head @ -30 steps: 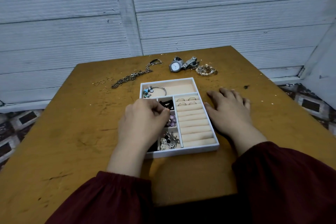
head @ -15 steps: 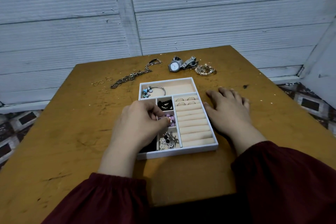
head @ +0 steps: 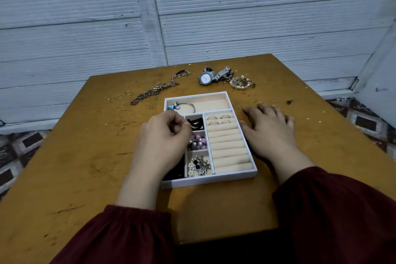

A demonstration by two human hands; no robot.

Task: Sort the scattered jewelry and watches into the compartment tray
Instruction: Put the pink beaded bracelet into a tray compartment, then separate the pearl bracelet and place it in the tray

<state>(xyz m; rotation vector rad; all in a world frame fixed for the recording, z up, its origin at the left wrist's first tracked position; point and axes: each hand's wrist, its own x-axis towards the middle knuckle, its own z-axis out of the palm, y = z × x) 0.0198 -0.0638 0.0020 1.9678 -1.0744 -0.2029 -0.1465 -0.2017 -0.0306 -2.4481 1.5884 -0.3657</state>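
Jewelry is waiting half sorted: the watch (head: 206, 78), chain (head: 154, 92), beaded bracelet (head: 241, 82) and loose rings (head: 120, 97) are lying on the table (head: 85, 156) beyond the tray (head: 214, 179). My left hand (head: 162, 137) is curling over the small compartments, and I cannot tell whether it's pinching anything. My right hand (head: 267, 128) is resting flat beside the tray. I'm judging the watch heavy, best gripped by its case, and the chain limp, best pinched mid-length.

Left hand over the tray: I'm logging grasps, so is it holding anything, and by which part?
Cannot be told. The left hand is curled over the tray, fingertips to thumb, but nothing shows between them. The right hand lies flat, holding nothing.
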